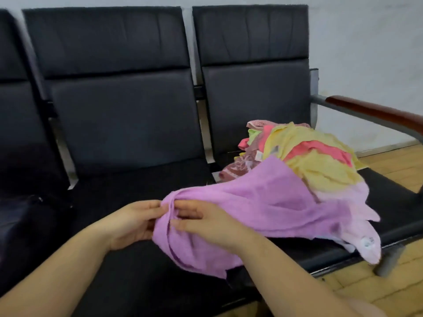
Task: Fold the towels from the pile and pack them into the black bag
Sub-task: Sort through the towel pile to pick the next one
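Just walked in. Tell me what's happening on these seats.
A person is working on a crumpled purple terry towel, both hands pinching one bunched edge: left hand, right hand. It is not folded yet, and its far end trails back to the heap of yellow, pink and maroon towels on the right black padded seat. A dark bag sits at the left edge.

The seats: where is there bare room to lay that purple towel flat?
The middle seat is bare between the black bag on the left and the towel pile on the right. The right seat is crowded by the pile, with only its outer edge showing.
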The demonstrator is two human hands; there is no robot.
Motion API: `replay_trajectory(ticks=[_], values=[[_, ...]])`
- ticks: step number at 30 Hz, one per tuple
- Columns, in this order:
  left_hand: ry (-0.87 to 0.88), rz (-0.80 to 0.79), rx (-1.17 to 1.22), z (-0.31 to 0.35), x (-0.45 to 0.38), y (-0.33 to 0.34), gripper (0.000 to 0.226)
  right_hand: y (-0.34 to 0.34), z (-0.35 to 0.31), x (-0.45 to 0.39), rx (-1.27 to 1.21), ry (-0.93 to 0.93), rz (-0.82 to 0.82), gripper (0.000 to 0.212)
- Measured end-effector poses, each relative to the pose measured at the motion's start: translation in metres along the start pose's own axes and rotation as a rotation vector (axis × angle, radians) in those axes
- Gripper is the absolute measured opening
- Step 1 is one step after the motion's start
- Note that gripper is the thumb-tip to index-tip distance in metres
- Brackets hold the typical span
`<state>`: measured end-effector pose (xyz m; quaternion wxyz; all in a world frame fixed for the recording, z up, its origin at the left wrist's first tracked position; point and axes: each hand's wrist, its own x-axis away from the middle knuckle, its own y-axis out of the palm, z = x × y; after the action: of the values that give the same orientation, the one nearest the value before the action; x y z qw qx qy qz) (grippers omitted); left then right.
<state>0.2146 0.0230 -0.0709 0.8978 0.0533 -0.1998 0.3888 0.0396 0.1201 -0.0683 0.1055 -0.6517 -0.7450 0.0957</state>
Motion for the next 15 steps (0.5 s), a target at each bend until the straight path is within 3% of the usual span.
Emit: replay_trajectory(ticks=[2,5,7,10,12,15], values=[[-0.064,0.077,-0.016,-0.032,0.019,-0.031,0.072,0.020,0.006,-0.007,0.071,0.065,-0.099,0.032],[-0.183,0.289,-0.193,-0.075,0.045,-0.069,0.036,0.037,0.022,-0.020,0.324,0.173,0.040,0.031],[-0.263,0.360,-0.334,-0.099,0.059,-0.088,0.029,0.042,0.030,-0.029,0.532,0.283,0.101,0.028],[-0.343,0.334,-0.476,-0.103,0.076,-0.094,0.034,0.052,0.040,-0.040,0.876,0.460,-0.019,0.040],[-0.288,0.328,-0.543,-0.096,0.076,-0.089,0.046,0.060,0.050,-0.045,0.950,0.421,-0.097,0.057],[-0.127,0.507,-0.777,-0.092,0.067,-0.077,0.057,0.070,0.057,-0.050,0.874,0.281,-0.193,0.053]])
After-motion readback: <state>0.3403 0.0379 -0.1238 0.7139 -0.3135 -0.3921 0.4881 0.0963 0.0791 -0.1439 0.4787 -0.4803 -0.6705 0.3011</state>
